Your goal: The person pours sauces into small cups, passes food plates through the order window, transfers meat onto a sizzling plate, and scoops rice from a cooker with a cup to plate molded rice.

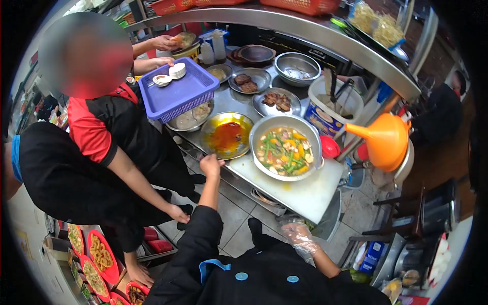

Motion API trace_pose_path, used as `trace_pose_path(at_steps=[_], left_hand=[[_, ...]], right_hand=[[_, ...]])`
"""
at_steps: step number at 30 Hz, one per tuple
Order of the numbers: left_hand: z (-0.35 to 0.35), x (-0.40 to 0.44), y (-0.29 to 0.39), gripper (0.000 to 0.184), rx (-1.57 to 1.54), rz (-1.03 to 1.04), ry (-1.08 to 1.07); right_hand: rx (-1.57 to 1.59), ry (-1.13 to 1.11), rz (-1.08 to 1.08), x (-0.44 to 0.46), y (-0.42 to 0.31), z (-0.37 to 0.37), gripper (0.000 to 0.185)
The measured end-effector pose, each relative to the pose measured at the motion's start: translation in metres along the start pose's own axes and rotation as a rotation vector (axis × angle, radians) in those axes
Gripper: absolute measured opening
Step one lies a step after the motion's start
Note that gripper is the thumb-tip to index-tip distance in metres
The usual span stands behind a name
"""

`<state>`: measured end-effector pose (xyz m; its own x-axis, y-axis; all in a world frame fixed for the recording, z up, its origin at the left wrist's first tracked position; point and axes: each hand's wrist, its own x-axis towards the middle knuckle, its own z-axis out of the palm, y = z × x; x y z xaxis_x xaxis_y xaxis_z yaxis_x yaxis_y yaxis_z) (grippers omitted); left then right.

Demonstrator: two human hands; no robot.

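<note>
My left hand (211,165), bare, is at the near rim of a metal pan (211,145) with red-orange oil, its fingers curled on that rim. My right hand (296,234), in a clear plastic glove, hangs below the white cutting board (312,201), its fingers apart and nothing visible in it. On the board's left part stands a metal bowl (317,145) of vegetable stew with green beans and orange pieces. Behind it are a plate (294,108) of browned meat and another plate (262,76) of meat patties.
On the left, a co-worker in red and black (91,122) is beside a purple basket (178,94) with small white dishes. Another person in black bends over red platters (109,272). An orange funnel (389,142) and a white bucket (317,91) are at the right.
</note>
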<state>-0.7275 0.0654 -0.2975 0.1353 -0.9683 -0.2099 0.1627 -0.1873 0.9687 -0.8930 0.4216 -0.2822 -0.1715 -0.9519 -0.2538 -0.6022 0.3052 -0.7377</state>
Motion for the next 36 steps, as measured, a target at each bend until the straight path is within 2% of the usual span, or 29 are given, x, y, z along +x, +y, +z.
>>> trace_pose_path(at_steps=[2,4,5,8,10,12,14,16,17,19,21,22,24,26,27,29,30,32,34,36], left_hand=[[-0.026,-0.024,0.005,0.016,-0.004,0.07,-0.043],[-0.054,-0.054,0.013,0.017,0.005,0.066,-0.047],[-0.071,-0.071,0.018,0.019,0.035,0.08,-0.065],[-0.114,-0.142,0.051,0.021,0.176,0.064,-0.123],[-0.144,-0.187,0.062,0.02,0.325,0.047,-0.269],[-0.146,-0.248,0.079,0.019,0.376,-0.095,-0.343],[-0.138,-0.294,0.063,0.017,0.315,-0.221,-0.486],[-0.117,-0.339,0.029,0.015,0.274,-0.381,-0.613],[-0.098,-0.365,0.01,0.014,0.246,-0.502,-0.613],[-0.053,-0.407,-0.037,0.013,0.186,-0.7,-0.633],[-0.018,-0.43,-0.114,0.013,0.105,-0.815,-0.715],[-0.002,-0.437,-0.162,0.012,0.051,-0.844,-0.776],[0.04,-0.445,-0.236,0.011,-0.271,-1.048,-0.727],[0.093,-0.452,-0.26,0.012,-0.207,-1.163,-0.458],[0.112,-0.447,-0.281,0.012,-0.189,-1.173,-0.467],[0.127,-0.431,-0.348,0.008,-0.384,-1.385,-0.29],[0.132,-0.431,-0.366,0.008,-0.376,-1.388,-0.29],[0.133,-0.435,-0.398,0.01,-0.55,-1.446,-0.18],[0.137,-0.439,-0.42,0.013,-0.593,-1.438,-0.106],[0.129,-0.448,-0.436,0.012,-0.959,-1.589,-0.099]], right_hand=[[0.067,0.025,0.093,-0.037,0.013,0.003,0.025],[0.295,0.134,0.383,-0.081,0.019,0.011,0.024],[0.333,0.169,0.453,-0.101,0.029,0.017,0.023],[0.413,0.219,0.474,-0.162,0.078,0.042,0.021],[0.431,0.224,0.484,-0.195,0.119,0.053,0.02],[0.39,0.225,0.579,-0.231,0.147,0.059,0.019],[0.353,0.216,0.611,-0.27,0.179,0.054,0.02],[0.242,0.209,0.57,-0.306,0.233,0.057,0.021],[0.075,0.231,0.467,-0.323,0.24,0.047,0.022],[0.034,0.212,0.484,-0.358,0.255,0.028,0.023],[-0.007,0.192,0.515,-0.403,0.273,0.007,0.025],[-0.024,0.263,0.53,-0.429,0.279,-0.003,0.026],[-0.029,0.339,0.569,-0.478,0.299,-0.012,0.026],[-0.288,0.252,0.67,-0.52,0.327,-0.03,0.023],[-0.276,0.256,0.687,-0.53,0.336,-0.035,0.023],[-0.292,0.308,0.727,-0.54,0.319,-0.078,0.022],[-0.287,0.308,0.733,-0.538,0.322,-0.09,0.022],[-0.122,0.326,0.671,-0.527,0.327,-0.115,0.015],[-0.066,0.272,0.721,-0.507,0.326,-0.147,0.012],[0.123,0.26,0.751,-0.493,0.336,-0.17,0.01]])
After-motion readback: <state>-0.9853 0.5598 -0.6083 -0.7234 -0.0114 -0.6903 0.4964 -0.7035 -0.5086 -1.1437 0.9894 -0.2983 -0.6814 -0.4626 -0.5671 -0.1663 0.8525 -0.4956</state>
